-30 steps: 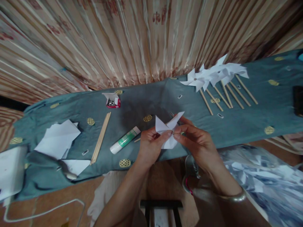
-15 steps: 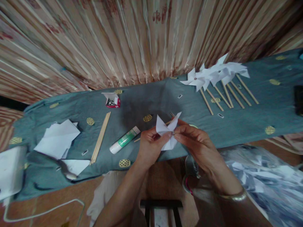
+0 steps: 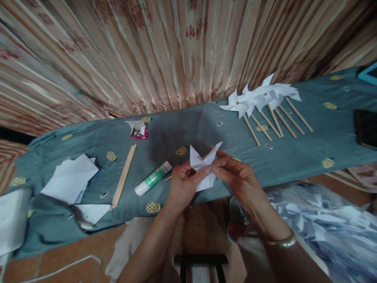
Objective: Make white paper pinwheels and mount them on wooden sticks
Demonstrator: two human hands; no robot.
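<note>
A folded white paper pinwheel (image 3: 206, 182) is held over the front of the cloth-covered table. My left hand (image 3: 184, 182) is closed on its left side, thumb pressed near the middle. On the other side, my right hand (image 3: 235, 173) pinches the pinwheel at its centre with thumb and forefinger. A tiny shiny piece (image 3: 211, 166) shows between the fingertips, too small to make out fully. Behind the hands lies a wooden stick (image 3: 167, 178), mostly hidden. A green and white glue tube (image 3: 153, 178) rests left of my left hand.
Several pinwheels on sticks (image 3: 262, 98) lie at the back right. Wooden sticks (image 3: 123, 177), a small red box (image 3: 138, 131) of metal pieces and white paper sheets (image 3: 70, 177) are on the left. A plastic bag (image 3: 324, 232) of white paper pieces stands at front right.
The view has shifted slightly, so the table's things sit a little further left. Both hands keep their hold on the pinwheel, with hardly any change in the fingers.
</note>
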